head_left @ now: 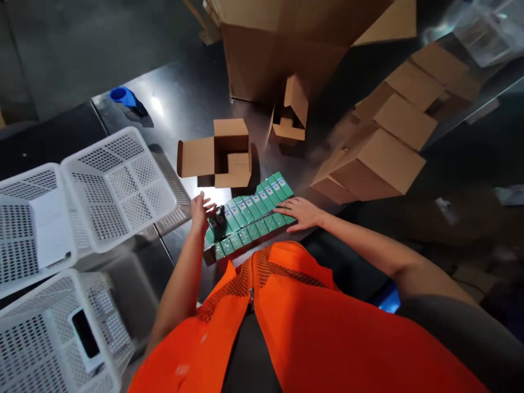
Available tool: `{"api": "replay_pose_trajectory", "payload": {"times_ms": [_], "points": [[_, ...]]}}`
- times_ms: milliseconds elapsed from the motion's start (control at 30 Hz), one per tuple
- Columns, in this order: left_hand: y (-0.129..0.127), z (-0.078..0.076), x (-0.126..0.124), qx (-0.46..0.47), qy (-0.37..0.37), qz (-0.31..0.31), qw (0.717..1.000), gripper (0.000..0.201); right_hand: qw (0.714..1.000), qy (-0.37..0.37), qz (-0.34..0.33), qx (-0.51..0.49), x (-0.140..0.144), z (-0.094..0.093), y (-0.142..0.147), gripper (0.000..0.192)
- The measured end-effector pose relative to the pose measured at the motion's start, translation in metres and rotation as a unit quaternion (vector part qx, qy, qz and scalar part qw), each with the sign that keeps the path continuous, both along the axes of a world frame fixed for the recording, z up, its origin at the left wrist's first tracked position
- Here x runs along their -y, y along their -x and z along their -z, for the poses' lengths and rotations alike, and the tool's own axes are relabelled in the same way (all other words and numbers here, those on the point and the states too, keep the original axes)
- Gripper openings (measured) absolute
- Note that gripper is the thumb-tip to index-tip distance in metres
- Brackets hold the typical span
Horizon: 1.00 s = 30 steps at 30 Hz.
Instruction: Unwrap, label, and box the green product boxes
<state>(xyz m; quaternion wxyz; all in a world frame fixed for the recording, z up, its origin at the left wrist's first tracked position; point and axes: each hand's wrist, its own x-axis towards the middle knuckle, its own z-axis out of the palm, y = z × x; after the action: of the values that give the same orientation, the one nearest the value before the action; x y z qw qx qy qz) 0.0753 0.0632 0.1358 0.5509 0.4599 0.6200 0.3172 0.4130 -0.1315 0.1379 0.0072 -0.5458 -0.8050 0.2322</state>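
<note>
A row of small green boxes [250,210] with white labels lies along the table's near edge, just in front of my orange vest. Clear wrap glints over their near faces. My right hand [298,212] rests on the right end of the row with its fingers spread. At the left end, my left hand [200,212] is raised beside the boxes, fingers apart and nothing visible in them; I cannot tell whether it touches them. Just beyond the row stands an open cardboard box [232,158], flaps out, with a piece of cardboard visible inside.
Another small open carton [289,123] stands farther back, before a large cardboard box [282,60]. Closed cartons [388,158] are grouped on the right. White perforated baskets [118,188] stand on the left, one holding a phone [85,333]. A blue tape dispenser-like object [125,97] lies at the back left.
</note>
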Motion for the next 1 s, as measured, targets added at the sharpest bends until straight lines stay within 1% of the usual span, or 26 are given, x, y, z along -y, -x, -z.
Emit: {"api": "replay_pose_trajectory", "payload": {"times_ms": [67,133,200,267,333,400,433,500,533,567,600,633,700,767,800,900,1000], "points": [[-0.028,0.002,-0.019,0.035,0.102,-0.005,0.994,0.060,1.000,0.024,-0.001,0.018,-0.002,0.001,0.005,0.082],[-0.052,0.000,-0.030,0.067,0.163,-0.008,0.984,0.059,0.999,0.034,0.013,0.040,-0.003,0.001,0.010,0.074],[-0.070,-0.003,-0.034,0.098,0.190,-0.017,0.977,0.048,0.998,0.026,0.020,0.053,-0.004,-0.003,0.012,0.068],[-0.081,-0.006,-0.032,0.126,0.194,-0.027,0.973,0.035,0.998,0.014,0.022,0.060,-0.003,-0.016,0.008,0.062],[-0.084,-0.006,-0.026,0.150,0.192,-0.036,0.969,0.027,0.997,0.004,0.029,0.068,-0.004,-0.039,-0.001,0.061],[-0.084,-0.006,-0.019,0.166,0.197,-0.045,0.965,0.023,0.996,-0.013,0.059,0.062,-0.012,-0.072,-0.012,0.063],[-0.083,-0.006,-0.016,0.173,0.202,-0.048,0.963,0.023,0.995,-0.030,0.083,0.053,-0.020,-0.091,-0.016,0.065],[-0.082,-0.007,-0.012,0.185,0.212,-0.052,0.958,0.025,0.987,-0.088,0.132,0.029,-0.047,-0.124,-0.017,0.069],[-0.083,-0.007,-0.011,0.191,0.217,-0.051,0.956,0.025,0.981,-0.125,0.150,0.018,-0.066,-0.137,-0.013,0.071],[-0.084,-0.007,-0.011,0.196,0.221,-0.050,0.954,0.025,0.974,-0.162,0.158,0.010,-0.087,-0.147,-0.006,0.072],[-0.085,-0.007,-0.011,0.199,0.224,-0.049,0.953,0.024,0.968,-0.193,0.160,0.003,-0.110,-0.153,0.003,0.074],[-0.087,-0.007,-0.011,0.202,0.225,-0.049,0.952,0.023,0.963,-0.216,0.159,-0.001,-0.134,-0.155,0.014,0.075],[-0.090,-0.006,-0.012,0.208,0.224,-0.054,0.951,0.022,0.963,-0.231,0.139,0.003,-0.179,-0.150,0.036,0.075],[-0.091,-0.004,-0.012,0.216,0.217,-0.067,0.950,0.025,0.974,-0.202,0.101,0.034,-0.215,-0.138,0.055,0.072],[-0.092,-0.002,-0.012,0.221,0.214,-0.075,0.949,0.026,0.979,-0.179,0.080,0.056,-0.229,-0.132,0.062,0.070],[-0.096,0.003,-0.010,0.234,0.208,-0.095,0.945,0.027,0.986,-0.124,0.034,0.107,-0.254,-0.118,0.072,0.066],[-0.106,0.008,-0.010,0.245,0.208,-0.108,0.941,0.027,0.986,-0.108,0.017,0.122,-0.265,-0.113,0.077,0.066]]}}
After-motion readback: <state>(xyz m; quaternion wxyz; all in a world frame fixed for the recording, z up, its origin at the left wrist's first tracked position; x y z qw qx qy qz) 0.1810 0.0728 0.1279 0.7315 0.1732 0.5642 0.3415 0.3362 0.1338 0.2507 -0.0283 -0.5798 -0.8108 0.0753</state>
